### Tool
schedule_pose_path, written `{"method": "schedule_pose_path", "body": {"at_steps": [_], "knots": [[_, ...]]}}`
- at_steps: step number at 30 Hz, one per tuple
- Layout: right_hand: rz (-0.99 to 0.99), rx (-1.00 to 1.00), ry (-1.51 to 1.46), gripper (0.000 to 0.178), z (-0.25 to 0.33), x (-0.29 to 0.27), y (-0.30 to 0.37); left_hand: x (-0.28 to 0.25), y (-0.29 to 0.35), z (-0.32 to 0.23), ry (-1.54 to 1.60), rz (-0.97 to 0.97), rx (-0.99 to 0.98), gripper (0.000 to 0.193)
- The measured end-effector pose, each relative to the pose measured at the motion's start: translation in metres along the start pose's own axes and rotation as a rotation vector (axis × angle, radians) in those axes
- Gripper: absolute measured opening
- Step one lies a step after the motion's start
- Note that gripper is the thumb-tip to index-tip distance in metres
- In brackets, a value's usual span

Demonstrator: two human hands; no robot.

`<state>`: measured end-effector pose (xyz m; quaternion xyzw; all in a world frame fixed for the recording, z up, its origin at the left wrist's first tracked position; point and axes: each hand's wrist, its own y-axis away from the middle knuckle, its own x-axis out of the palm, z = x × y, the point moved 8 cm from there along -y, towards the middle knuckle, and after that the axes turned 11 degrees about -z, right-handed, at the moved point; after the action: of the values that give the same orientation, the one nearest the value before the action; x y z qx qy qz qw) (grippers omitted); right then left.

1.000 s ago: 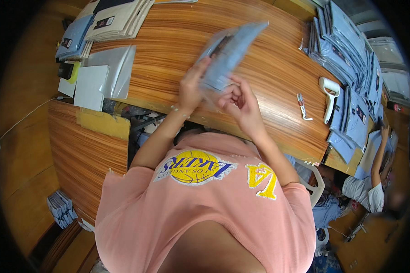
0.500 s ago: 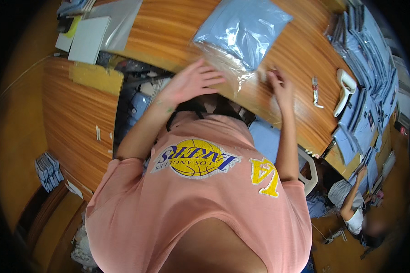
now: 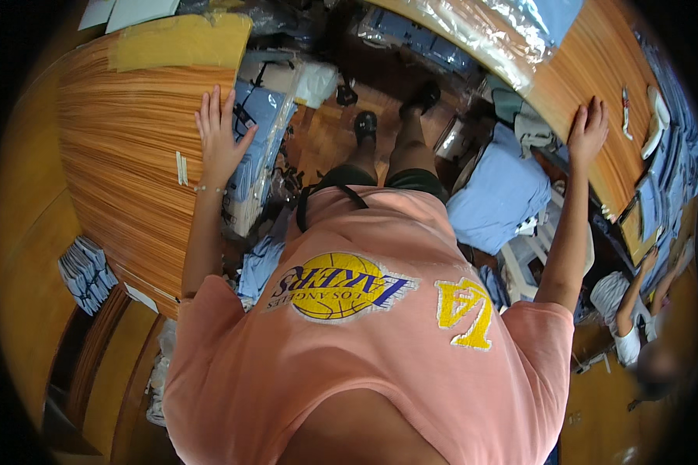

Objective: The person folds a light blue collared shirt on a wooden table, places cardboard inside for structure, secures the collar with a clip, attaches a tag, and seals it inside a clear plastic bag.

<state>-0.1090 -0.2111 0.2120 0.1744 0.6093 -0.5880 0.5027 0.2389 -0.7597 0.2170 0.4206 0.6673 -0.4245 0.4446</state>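
Note:
My left hand [image 3: 222, 139] lies with fingers spread on the inner edge of the left wooden table [image 3: 124, 155], holding nothing. Beside it, below the table edge, is a stack of packed blue garments [image 3: 260, 128]. On the edge of the right wooden table [image 3: 570, 89] rests my right hand [image 3: 589, 133], its fingers stretched out and nothing in them. Farther up that table lies a blue garment in a clear plastic bag [image 3: 554, 19], partly cut off by the picture's rim. To the right of my right hand are a small red-and-white tool [image 3: 626, 112] and a white handled device [image 3: 656, 120].
Between the tables are my legs and feet on the wooden floor [image 3: 318, 139]. A blue cloth heap [image 3: 500, 190] sits on a white plastic stool [image 3: 520, 252]. Folded blue garments [image 3: 678, 155] line the far right; another person [image 3: 624, 310] is at lower right.
My hands have moved apart, each to a table edge, away from the bagged garment. My body has shifted into the gap, and the floor and my legs now show.

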Motion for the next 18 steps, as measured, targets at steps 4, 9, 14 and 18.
{"method": "schedule_pose_path", "body": {"at_steps": [4, 9, 14, 18], "knots": [[-0.007, -0.013, -0.006, 0.045, -0.0002, 0.0001, -0.0017, 0.0035, 0.0033, 0.0003, -0.054, -0.055, 0.035, 0.076], [-0.036, 0.022, -0.074, 0.043, -0.0010, -0.0029, -0.0009, 0.0034, 0.0016, 0.0004, -0.066, -0.055, 0.067, 0.078], [-0.050, 0.042, -0.106, 0.043, 0.0041, -0.0054, -0.0046, 0.0013, 0.0034, -0.0015, -0.072, -0.066, 0.077, 0.079], [-0.063, 0.044, -0.082, 0.043, -0.0034, -0.0051, -0.0013, 0.0024, 0.0008, -0.0018, -0.076, -0.059, 0.072, 0.079]]}}
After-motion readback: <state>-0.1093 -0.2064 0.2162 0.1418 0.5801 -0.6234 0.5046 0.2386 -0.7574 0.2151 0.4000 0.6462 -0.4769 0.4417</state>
